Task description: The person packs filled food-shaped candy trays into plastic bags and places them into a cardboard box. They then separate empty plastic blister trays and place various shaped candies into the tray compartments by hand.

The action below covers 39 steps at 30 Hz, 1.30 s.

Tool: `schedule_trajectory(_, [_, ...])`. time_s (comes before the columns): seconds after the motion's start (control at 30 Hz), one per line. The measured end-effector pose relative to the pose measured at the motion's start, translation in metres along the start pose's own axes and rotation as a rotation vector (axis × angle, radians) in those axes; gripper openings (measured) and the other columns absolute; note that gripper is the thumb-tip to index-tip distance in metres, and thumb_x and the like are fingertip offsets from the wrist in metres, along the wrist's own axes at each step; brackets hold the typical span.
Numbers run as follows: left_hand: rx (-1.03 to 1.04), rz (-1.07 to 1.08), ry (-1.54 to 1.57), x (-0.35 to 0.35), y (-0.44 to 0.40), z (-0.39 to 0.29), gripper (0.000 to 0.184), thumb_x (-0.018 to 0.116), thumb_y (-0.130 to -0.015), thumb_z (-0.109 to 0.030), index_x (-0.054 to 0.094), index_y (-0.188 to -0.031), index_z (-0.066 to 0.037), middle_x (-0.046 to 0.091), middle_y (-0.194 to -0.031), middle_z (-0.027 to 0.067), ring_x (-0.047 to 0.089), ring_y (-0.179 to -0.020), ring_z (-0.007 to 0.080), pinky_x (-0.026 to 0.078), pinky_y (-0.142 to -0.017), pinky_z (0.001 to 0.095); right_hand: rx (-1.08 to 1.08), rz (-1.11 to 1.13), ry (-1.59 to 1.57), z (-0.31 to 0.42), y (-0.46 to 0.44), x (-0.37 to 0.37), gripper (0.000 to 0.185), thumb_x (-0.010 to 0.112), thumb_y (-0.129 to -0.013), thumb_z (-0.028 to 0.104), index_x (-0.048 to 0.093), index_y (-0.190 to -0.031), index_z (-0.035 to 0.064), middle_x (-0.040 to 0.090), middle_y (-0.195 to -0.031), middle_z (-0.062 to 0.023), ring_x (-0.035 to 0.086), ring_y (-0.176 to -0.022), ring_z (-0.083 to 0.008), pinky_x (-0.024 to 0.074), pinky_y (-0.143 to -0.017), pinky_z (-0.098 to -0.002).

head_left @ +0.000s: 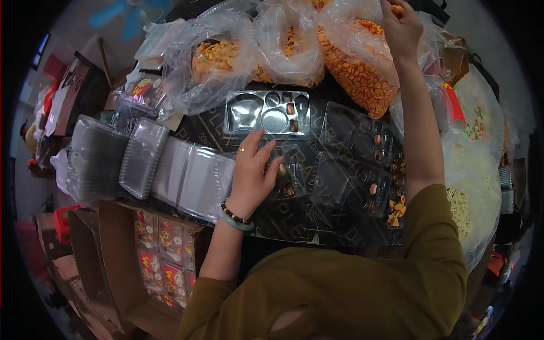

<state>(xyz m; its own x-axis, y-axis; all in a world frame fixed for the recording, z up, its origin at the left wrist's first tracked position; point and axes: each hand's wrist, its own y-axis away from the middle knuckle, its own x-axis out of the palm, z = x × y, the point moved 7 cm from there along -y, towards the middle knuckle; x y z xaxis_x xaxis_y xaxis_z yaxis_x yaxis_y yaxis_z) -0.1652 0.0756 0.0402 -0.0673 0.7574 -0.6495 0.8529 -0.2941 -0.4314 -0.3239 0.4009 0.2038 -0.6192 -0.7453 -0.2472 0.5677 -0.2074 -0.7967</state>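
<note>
**Left hand spread by the silver tray, right hand raised at the upper right**

Nearest the camera, your olive top [362,283] fills the bottom of the frame, sleeves pushed back from both forearms. At the lower left, an open cardboard box [116,266] holds red-and-white packets [170,249].

Your left forearm angles up from the lower centre, a beaded bracelet [233,214] and a pale bangle [237,223] at the wrist. Your left hand [253,175] is back-up in the middle of the frame, fingers apart and pointing toward the tray, a ring on one of them. Its longest fingertips reach the tray's lower edge; you cannot tell here whether they touch it. Left of that hand lie stacked clear containers [195,178]; to its right, clear trays [354,187] with small pieces in some compartments sit on the dark table [275,218].

Just beyond your left fingertips, above the centre, lies the silver tray [245,110], a few small pieces in its right-hand compartments.

Your right arm runs long up the right side, passing in front of the bag of orange snacks [360,85]. At the top edge, your right hand [403,25] is partly cut off, its fingers curled together around an orange piece [398,9].
</note>
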Motion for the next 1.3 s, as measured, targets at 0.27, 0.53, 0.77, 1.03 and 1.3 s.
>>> schedule_trajectory(0.27, [0.024,0.046,-0.028,0.015,-0.037,0.029,0.031,0.071,-0.078,-0.012,0.064,-0.106,0.000,0.056,-0.123,0.0195,0.052,-0.115,0.0367,0.044,-0.096,0.0417,0.291,0.243,-0.577,0.045,0.162,0.137,0.014,0.064,-0.091,0.017,0.063,-0.092,0.0022,0.054,-0.064,0.0041,0.047,-0.050,-0.0029,0.0367,-0.042,-0.0205])
schedule_trajectory(0.53, [-0.005,0.202,-0.082,0.017,-0.036,0.037,0.022,0.069,-0.080,-0.015,0.069,-0.095,0.001,0.066,-0.106,0.0155,0.061,-0.101,0.0334,0.048,-0.088,0.0387,0.365,0.445,-0.594,0.019,0.181,0.171,0.017,0.061,-0.093,0.018,0.060,-0.100,0.0027,0.057,-0.067,-0.0017,0.049,-0.039,-0.0080,0.0376,-0.033,-0.0253])
schedule_trajectory(0.77, [0.011,0.123,-0.067,0.016,-0.077,0.043,0.018,0.069,-0.080,-0.013,0.069,-0.094,-0.001,0.065,-0.098,0.0148,0.063,-0.093,0.0330,0.049,-0.080,0.0383,0.296,0.266,-0.817,0.019,0.170,0.157,0.019,0.061,-0.094,0.017,0.059,-0.103,0.0005,0.066,-0.081,-0.0051,0.062,-0.067,-0.0075,0.0493,-0.051,-0.0220])
schedule_trajectory(1.03, [0.084,0.174,-0.158,0.062,-0.131,0.063,0.015,0.068,-0.075,-0.019,0.074,-0.085,-0.010,0.062,-0.086,0.0135,0.060,-0.091,0.0321,0.049,-0.080,0.0420,0.222,0.681,-0.321,0.086,0.212,0.105,0.014,0.069,-0.087,0.012,0.062,-0.093,0.0017,0.061,-0.083,-0.0033,0.055,-0.071,-0.0128,0.0464,-0.064,-0.0285])
schedule_trajectory(1.3, [0.113,0.132,-0.086,0.038,-0.111,0.057,0.026,0.070,-0.081,-0.019,0.069,-0.102,-0.004,0.063,-0.098,0.0123,0.062,-0.089,0.0297,0.050,-0.075,0.0356,0.075,1.113,-0.050,0.098,0.259,0.112,0.034,0.079,-0.070,0.022,0.061,-0.093,0.0043,0.059,-0.091,-0.0134,0.060,-0.088,-0.0328,0.0492,-0.074,-0.0403])
